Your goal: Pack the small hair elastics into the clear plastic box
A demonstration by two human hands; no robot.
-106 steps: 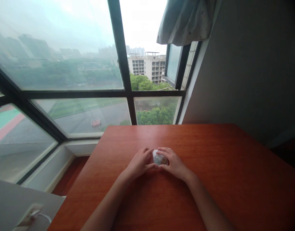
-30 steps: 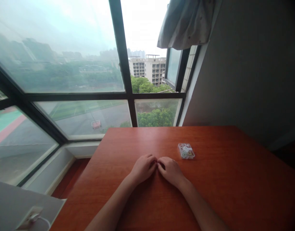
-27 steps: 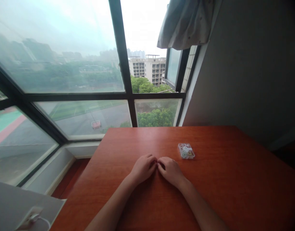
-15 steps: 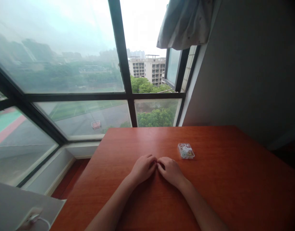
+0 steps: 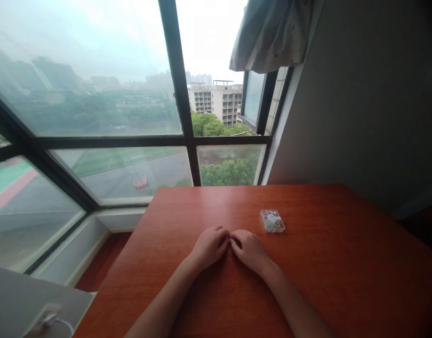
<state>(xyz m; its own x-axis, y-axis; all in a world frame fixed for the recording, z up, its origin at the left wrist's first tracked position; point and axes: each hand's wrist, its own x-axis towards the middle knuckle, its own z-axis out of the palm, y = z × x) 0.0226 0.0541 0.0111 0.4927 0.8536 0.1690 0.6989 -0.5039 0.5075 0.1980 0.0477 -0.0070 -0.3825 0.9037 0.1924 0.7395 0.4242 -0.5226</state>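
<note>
The small clear box (image 5: 273, 221) lies flat on the reddish-brown wooden surface (image 5: 346, 267), beyond your right hand (image 5: 250, 247) and a little to its right, near it but apart from it. Through its transparent sides you can make out small pieces, mostly whitish, with a yellowish one toward the near right corner; they are too small to name. Your right hand rests on the surface with its fingers curled inward, and your left hand (image 5: 209, 246) mirrors it, so that the fingertips of both hands meet in front of you. The fingers are drawn in close rather than spread, but you cannot tell whether they pinch something tiny between them or simply press on each other. Your bare forearms reach in from the near edge, one on either side. Past the far edge of the surface stand dark-framed windows (image 5: 188, 139), with one narrow pane (image 5: 254, 97) swung outward beneath a pale, gathered curtain (image 5: 270, 40). Outside you see green trees (image 5: 230, 172) and a pale building (image 5: 226, 101). A shadowed grey wall (image 5: 357, 103) rises on the right; at lower left, a white plug (image 5: 50, 319) sits in a socket.
</note>
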